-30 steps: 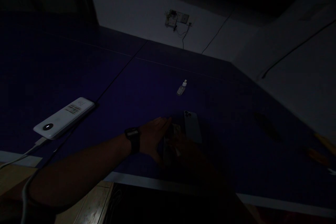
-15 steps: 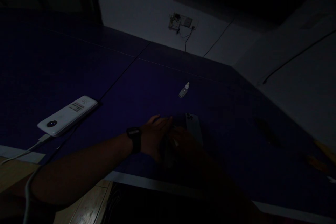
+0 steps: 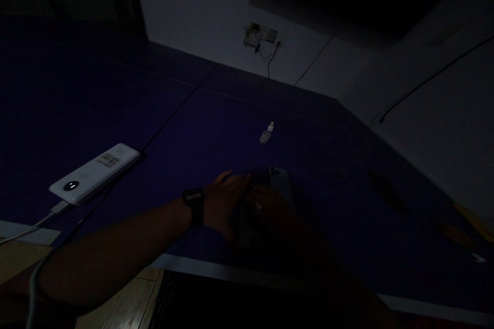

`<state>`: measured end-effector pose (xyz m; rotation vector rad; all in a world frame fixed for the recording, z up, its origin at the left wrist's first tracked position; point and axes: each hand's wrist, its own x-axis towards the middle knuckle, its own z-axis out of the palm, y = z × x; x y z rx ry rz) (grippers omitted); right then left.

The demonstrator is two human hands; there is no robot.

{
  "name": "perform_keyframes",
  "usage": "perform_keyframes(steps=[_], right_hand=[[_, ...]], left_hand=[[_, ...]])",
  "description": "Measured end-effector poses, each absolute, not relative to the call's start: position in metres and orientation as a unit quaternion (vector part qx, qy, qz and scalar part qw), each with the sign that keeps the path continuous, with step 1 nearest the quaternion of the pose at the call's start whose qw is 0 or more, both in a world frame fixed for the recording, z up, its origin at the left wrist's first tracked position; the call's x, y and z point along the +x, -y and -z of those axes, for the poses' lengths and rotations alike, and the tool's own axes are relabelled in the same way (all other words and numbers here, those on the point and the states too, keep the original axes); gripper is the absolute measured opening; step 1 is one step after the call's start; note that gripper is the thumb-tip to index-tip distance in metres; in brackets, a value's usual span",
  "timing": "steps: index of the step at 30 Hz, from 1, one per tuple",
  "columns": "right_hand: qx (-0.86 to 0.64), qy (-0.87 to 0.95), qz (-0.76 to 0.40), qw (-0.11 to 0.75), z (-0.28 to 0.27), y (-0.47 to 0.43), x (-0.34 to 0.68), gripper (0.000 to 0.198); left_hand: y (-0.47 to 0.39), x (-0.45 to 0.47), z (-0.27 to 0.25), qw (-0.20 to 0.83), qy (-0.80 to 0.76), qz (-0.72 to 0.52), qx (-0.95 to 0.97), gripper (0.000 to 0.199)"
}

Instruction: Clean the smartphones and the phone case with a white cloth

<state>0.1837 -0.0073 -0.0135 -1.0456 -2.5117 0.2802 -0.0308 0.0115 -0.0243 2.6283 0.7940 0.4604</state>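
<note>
In the dim light my left hand (image 3: 223, 203), with a black watch (image 3: 194, 205) on its wrist, curls around the left side of a dark flat phone-like object (image 3: 247, 226) on the blue table. My right hand (image 3: 270, 205) is bent over the top of that object, its fingertips close against the left fingers. What the right fingers pinch is hidden in shadow. Right beside the right hand, a phone (image 3: 280, 180) lies face down, its camera lenses showing. Beyond the hands lies a small clear dropper bottle (image 3: 266, 135) with a white cap.
At the left, a white power bank (image 3: 94, 174) with a small lit display lies on the blue table (image 3: 185, 139), a white cable (image 3: 36, 226) plugged in. Sockets with cords (image 3: 266, 33) are on the wall behind. Dim objects, one yellowish (image 3: 473, 221), lie at the right.
The view has shifted slightly, so everything sits a little further left. Both hands stay at the dark flat object, with hardly any visible finger movement.
</note>
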Motion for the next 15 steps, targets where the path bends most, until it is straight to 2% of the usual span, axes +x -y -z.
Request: perform_keyframes(steps=[5,8,11,15], right_hand=[[-0.356,0.904,-0.13,0.195,0.026,0.048,0.188,0.019],[-0.357,0.905,-0.135,0.19,0.029,0.068,0.195,0.029],[-0.375,0.897,-0.13,0.193,0.021,0.053,0.202,0.021],[-0.429,0.878,-0.115,0.18,0.009,0.012,0.207,0.027]], left_hand=[[-0.012,-0.031,0.03,0.174,-0.278,-0.169,0.929,0.15],[-0.012,-0.031,0.032,0.17,-0.28,-0.172,0.929,0.151],[-0.012,-0.031,0.033,0.17,-0.274,-0.18,0.929,0.15],[-0.013,-0.031,0.031,0.174,-0.27,-0.179,0.93,0.149]])
